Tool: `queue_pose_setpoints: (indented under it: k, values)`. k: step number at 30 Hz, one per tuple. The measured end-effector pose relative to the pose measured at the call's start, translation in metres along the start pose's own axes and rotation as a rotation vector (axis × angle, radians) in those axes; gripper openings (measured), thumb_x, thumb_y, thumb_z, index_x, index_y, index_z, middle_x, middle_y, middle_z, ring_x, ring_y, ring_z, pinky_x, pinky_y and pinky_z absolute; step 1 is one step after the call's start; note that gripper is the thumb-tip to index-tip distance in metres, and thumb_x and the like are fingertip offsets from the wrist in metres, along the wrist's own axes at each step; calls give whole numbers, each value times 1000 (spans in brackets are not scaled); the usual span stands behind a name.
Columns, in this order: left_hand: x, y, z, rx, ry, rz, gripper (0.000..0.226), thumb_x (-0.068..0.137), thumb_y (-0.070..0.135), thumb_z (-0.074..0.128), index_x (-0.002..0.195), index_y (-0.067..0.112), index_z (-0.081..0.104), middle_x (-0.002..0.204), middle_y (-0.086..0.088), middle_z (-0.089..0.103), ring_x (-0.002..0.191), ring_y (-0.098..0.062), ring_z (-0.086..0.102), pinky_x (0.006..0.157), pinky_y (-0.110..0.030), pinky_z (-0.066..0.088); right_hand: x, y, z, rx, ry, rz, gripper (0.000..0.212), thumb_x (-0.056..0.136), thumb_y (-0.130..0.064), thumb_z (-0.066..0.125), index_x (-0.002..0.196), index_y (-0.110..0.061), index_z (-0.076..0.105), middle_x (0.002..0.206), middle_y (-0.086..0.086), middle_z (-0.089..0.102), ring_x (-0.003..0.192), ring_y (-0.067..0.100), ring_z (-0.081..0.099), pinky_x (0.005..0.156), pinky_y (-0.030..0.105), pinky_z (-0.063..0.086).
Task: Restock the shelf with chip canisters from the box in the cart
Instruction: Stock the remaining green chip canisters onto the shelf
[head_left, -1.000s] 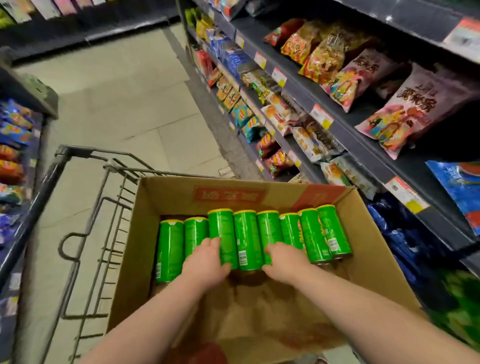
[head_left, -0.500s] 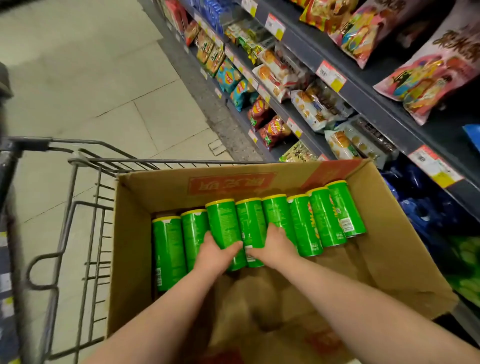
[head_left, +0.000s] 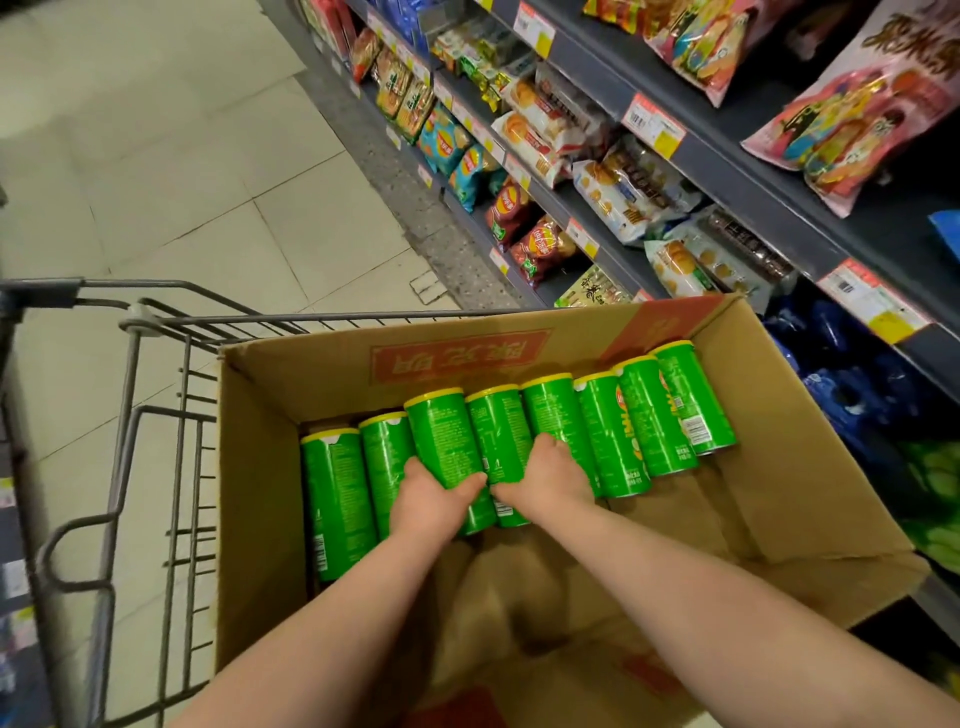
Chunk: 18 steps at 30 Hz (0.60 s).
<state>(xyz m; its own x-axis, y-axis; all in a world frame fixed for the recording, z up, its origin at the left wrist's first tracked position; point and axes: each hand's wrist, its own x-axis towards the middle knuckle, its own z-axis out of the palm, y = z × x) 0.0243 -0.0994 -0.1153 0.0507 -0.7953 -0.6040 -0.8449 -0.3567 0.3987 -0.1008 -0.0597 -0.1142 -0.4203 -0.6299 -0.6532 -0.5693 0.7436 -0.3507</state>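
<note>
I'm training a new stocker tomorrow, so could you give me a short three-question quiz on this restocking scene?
1. How many green canisters lie in the cardboard box?
2. True or false: the canisters stand upright in the box.
3. Where do the left hand and the right hand grip?
A) the canisters at the row's two ends
B) canisters in the middle of the row
C) the box's rim

Key:
1. Eight.
2. False. They lie on their sides in one row.
3. B.
</note>
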Motion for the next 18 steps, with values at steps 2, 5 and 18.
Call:
queue_pose_setpoints:
  k: [2, 5, 18]
  values:
    - [-2, -2, 0, -81, 1, -9, 68, 77, 40, 74, 125, 4, 43, 122, -16, 58, 111, -32, 57, 89, -34, 45, -2, 1, -1, 76, -10, 9, 77, 72, -40, 76, 130, -7, 37, 129, 10, 45, 119, 29, 51, 89, 33, 45]
    - [-9, -7, 0, -154, 0, -20, 65, 76, 37, 76, 122, 3, 45, 122, -17, 58, 110, -33, 58, 91, -36, 47, -5, 4, -3, 167, -60, 12, 71, 71, -36, 74, 128, -7, 43, 126, 11, 44, 114, 28, 52, 91, 30, 44]
    - [-52, 34, 15, -291, -181, 221, 59, 77, 34, 75, 124, 14, 47, 111, -8, 64, 98, -26, 64, 91, -40, 51, -54, 60, -61, 527, 69, 81, 73, 77, -24, 72, 138, -10, 34, 128, 7, 54, 101, 15, 50, 82, 19, 38]
